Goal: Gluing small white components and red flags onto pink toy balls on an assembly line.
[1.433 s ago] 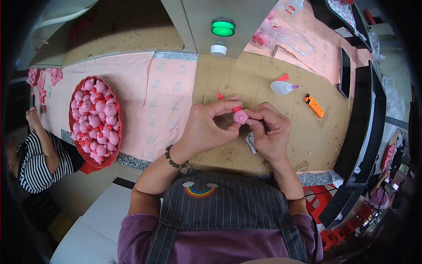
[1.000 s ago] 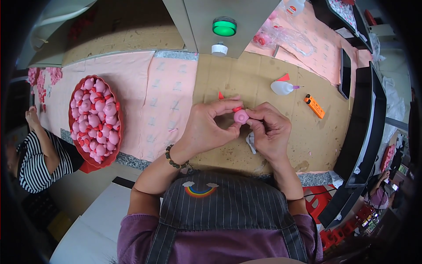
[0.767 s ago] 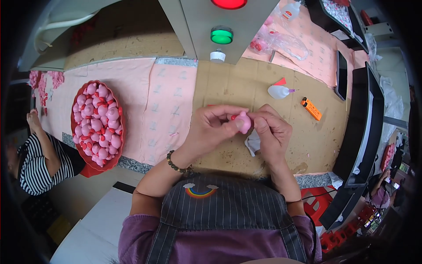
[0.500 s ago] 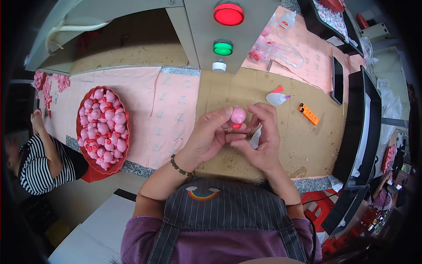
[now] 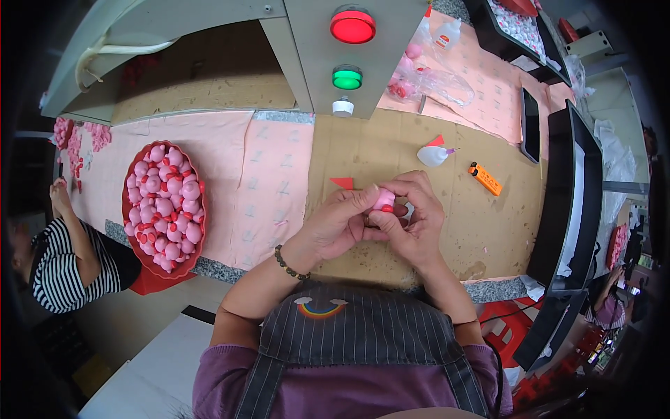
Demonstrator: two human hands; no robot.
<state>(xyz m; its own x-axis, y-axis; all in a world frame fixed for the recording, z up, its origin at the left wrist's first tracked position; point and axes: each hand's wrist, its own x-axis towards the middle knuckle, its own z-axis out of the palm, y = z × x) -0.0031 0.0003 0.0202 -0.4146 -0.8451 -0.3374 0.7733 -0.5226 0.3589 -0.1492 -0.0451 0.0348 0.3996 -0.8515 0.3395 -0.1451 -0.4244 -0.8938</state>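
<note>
A room with a bench [image 5: 216, 269] and grey housing [image 5: 306, 42].
Pink cloth [image 5: 225, 153] and brown cardboard [image 5: 349, 143] lie on the bench; a red lamp [image 5: 352, 26] and a green lamp [image 5: 347, 78] glow on the housing. A red stool [image 5: 515, 331] stands lower right; beige floor [image 5: 155, 299] shows lower left.

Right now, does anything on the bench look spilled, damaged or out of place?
The cardboard looks soiled, with dark stains, notably near its lower right corner. The squeeze bottle appears to lie on its side, no spill visible. The pink piece in the fingers is partly hidden, so I can't judge it.
</note>
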